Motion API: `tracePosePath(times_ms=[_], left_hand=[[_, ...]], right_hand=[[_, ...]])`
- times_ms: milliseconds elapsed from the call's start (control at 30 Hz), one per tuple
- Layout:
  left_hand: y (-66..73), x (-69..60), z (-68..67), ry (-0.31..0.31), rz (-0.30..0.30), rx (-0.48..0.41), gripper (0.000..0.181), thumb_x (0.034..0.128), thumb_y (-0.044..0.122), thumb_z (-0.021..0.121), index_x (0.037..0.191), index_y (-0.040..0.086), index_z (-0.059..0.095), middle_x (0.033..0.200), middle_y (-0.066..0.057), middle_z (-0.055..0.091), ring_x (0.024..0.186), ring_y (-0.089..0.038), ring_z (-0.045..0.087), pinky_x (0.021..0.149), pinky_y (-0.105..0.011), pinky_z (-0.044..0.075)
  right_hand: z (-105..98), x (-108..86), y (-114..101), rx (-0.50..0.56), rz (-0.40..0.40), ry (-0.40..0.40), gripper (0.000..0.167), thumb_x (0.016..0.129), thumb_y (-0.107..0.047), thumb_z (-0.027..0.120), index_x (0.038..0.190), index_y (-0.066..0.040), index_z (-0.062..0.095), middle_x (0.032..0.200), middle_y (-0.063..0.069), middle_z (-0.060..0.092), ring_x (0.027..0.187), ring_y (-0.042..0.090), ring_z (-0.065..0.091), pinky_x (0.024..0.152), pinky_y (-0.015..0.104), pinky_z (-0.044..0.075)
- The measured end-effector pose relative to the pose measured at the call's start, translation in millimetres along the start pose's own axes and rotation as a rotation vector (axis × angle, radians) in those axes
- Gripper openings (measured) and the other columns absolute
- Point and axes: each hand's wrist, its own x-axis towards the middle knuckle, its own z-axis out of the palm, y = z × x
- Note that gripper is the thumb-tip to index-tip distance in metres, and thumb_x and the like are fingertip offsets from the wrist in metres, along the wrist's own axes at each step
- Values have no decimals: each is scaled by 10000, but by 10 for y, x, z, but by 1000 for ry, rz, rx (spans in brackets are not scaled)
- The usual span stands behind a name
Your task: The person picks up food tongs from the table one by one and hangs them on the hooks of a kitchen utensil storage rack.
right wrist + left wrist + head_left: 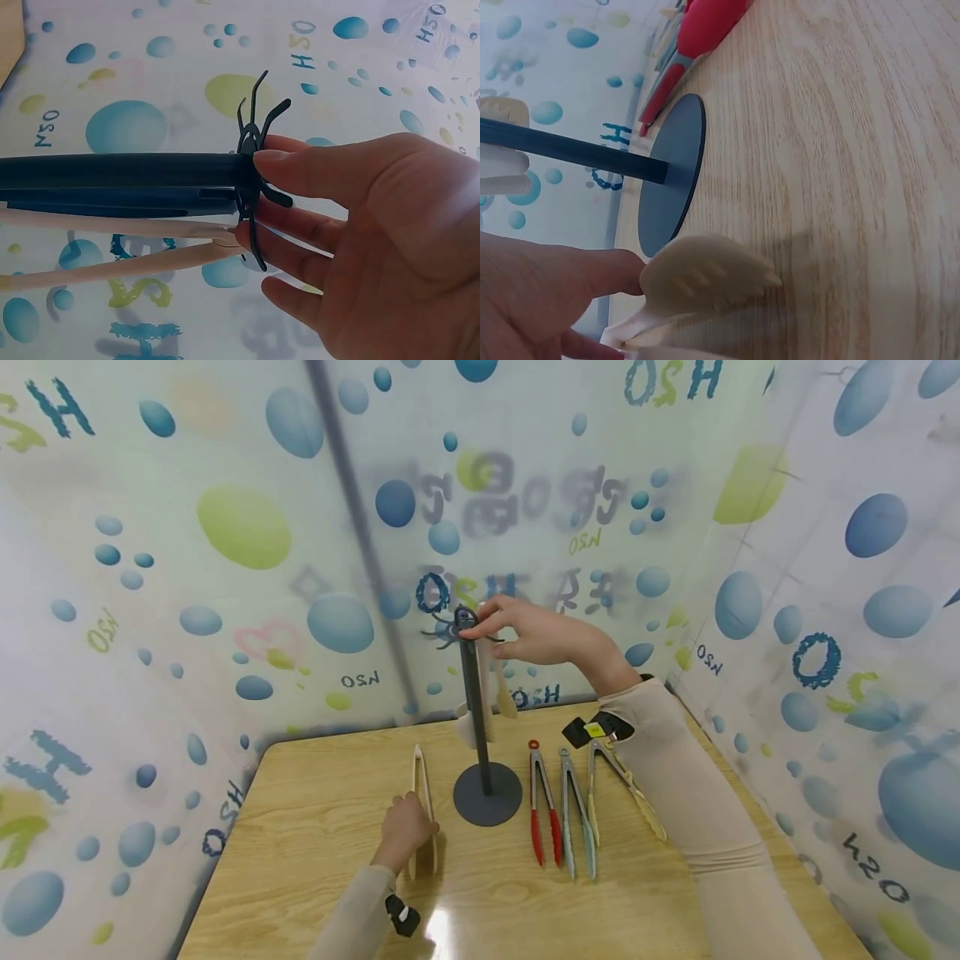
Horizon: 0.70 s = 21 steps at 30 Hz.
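Observation:
A dark utensil stand [476, 710] with a round base and a ring of hooks [251, 150] rises from the table. At its top, my right hand [536, 631] pinches the hook ring, thumb in front and fingers behind. Pale utensils [487, 693] hang from the hooks, partly behind the post. Left of the base, my left hand [407, 831] grips a pair of cream tongs [420, 768] lying lengthwise on the table. In the left wrist view, the thumb touches the slotted, toothed tongs head [705, 274]; the other fingers are partly out of sight.
Right of the base lie red tongs [534, 772], grey-blue tongs [567, 777] and pale yellow tongs [626, 777], the last under the right forearm. The wooden table [315, 810] is enclosed by patterned curtains [247, 527] at the back and sides.

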Motion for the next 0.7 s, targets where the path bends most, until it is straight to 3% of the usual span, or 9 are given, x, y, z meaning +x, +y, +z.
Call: tracePosePath(times_ms=[133,433,700], left_hand=[[-20,-4,-3,-1,6,-11,529,743,206,807,1105,-88,557,901,-230,588,777,-374,596,620,-470,503],[-73,-13,-15,13,15,-43,830,765,214,798,1440,-54,396,1034,-275,627,848,-394,628,649,-478,516],[-92,-25,-12,18,24,-14,795,739,243,815,1385,-43,453,1016,-259,616,842,-400,618,650,-492,505]], right_hand=[[8,-3,-19,4,16,5,416,1008,-183,572,1424,-199,552,1534,112,347,1424,272,350,1044,453,429],[16,-5,-95,-25,50,26,391,1021,-262,556,1407,-201,572,1505,119,393,1380,289,417,1029,451,438],[47,8,-107,-24,51,62,427,993,-359,591,1385,-189,595,1370,75,493,1197,241,501,936,410,450]])
